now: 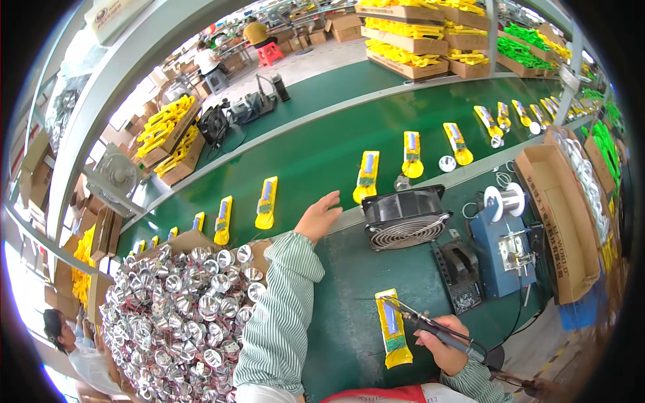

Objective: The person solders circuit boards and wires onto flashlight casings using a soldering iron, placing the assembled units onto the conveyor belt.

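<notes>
My left hand (pixel 320 216) reaches over the near edge of the green conveyor belt (pixel 309 168), fingers stretched out and holding nothing. The closest thing to it is a yellow plastic housing (pixel 366 176) with a green circuit board, lying on the belt to its right. My right hand (pixel 446 344) grips a soldering iron (pixel 440 329) with a dark handle. Its tip points at the upper part of another yellow housing (pixel 399 352) on the green worktop (pixel 349 309). This housing holds a light blue-white cell and a small green board. Whether the tip touches it I cannot tell.
Silver reflector cups (pixel 195 316) with wires are heaped at left. A black fan (pixel 406 218), a dark iron stand (pixel 458 272), a blue soldering machine with a white spool (pixel 504 201) and a cardboard box (pixel 557 228) stand right. More housings line the belt; other people sit farther off.
</notes>
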Available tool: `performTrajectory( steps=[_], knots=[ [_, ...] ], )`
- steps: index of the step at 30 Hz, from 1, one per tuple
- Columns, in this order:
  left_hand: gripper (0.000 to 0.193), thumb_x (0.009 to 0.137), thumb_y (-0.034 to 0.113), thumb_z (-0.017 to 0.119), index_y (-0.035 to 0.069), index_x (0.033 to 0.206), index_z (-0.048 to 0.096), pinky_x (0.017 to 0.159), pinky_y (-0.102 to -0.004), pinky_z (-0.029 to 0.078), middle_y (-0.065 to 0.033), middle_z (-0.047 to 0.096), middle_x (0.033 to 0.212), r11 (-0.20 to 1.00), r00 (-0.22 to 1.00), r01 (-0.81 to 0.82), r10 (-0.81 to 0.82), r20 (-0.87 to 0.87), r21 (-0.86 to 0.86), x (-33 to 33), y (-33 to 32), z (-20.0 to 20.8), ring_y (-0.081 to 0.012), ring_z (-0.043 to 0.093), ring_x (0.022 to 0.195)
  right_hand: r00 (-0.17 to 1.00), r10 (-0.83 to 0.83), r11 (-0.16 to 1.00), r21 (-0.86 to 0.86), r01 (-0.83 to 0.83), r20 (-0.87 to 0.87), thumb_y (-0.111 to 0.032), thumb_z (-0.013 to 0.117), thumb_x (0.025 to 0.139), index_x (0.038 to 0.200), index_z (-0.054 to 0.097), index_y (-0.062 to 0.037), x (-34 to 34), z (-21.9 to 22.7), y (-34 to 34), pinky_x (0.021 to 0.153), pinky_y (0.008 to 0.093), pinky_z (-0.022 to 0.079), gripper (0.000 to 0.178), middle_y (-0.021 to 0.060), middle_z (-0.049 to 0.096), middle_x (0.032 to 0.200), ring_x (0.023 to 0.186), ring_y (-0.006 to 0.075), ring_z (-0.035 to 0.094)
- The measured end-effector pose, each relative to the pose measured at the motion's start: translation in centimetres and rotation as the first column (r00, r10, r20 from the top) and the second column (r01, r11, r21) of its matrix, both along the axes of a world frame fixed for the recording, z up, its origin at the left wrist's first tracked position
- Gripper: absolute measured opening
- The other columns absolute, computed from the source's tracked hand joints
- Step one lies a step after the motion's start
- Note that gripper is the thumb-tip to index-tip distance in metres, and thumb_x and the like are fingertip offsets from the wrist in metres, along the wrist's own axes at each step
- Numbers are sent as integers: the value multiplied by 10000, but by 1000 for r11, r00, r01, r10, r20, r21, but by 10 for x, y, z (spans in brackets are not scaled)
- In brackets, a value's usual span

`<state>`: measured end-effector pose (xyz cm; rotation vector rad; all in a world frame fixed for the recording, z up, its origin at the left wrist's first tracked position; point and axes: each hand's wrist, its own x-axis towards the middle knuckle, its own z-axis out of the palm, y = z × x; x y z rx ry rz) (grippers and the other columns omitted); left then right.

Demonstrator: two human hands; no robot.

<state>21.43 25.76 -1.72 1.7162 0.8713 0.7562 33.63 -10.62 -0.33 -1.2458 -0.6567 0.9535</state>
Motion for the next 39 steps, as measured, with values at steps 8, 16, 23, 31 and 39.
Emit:
performTrajectory(
  steps=[8,16,23,31,39],
  knots=[
    [121,760,160,570,92,812,655,731,-410,498,-88,644,868,715,467,110,576,-671,691,-133,-8,46,-286,616,846,875,310,949,-71,-306,372,-61,672,763,946,555,20,1,1,7,703,321,515,232,133,643,819,743,184,638],
    [232,796,309,545,152,866,702,730,-414,498,-113,653,802,720,314,141,618,-721,679,-165,1,-2,-314,624,786,605,238,874,104,-474,760,-137,736,701,963,575,-32,-15,-5,12,906,437,405,325,134,620,921,911,291,595],
    [193,805,202,543,39,809,646,623,-386,487,-113,647,731,821,701,-102,460,-545,562,-151,-49,62,-267,636,677,446,81,827,190,-529,892,-150,734,714,1059,528,-43,-23,-26,17,782,416,436,416,141,591,980,944,311,577],
    [160,842,166,561,11,836,596,502,-319,456,-91,617,600,937,779,-181,322,-538,299,-158,-174,107,-182,606,518,510,51,858,223,-462,859,-103,730,713,1043,536,-29,-44,-28,12,758,395,477,390,159,587,1020,912,321,594],
    [151,846,170,595,25,804,610,448,-256,414,-49,605,573,946,818,-325,279,-503,-5,-170,-257,52,-113,559,460,577,180,825,196,-530,797,-137,694,760,1066,524,-16,-83,-22,20,864,396,461,370,161,567,1086,1039,352,546]
  ],
)
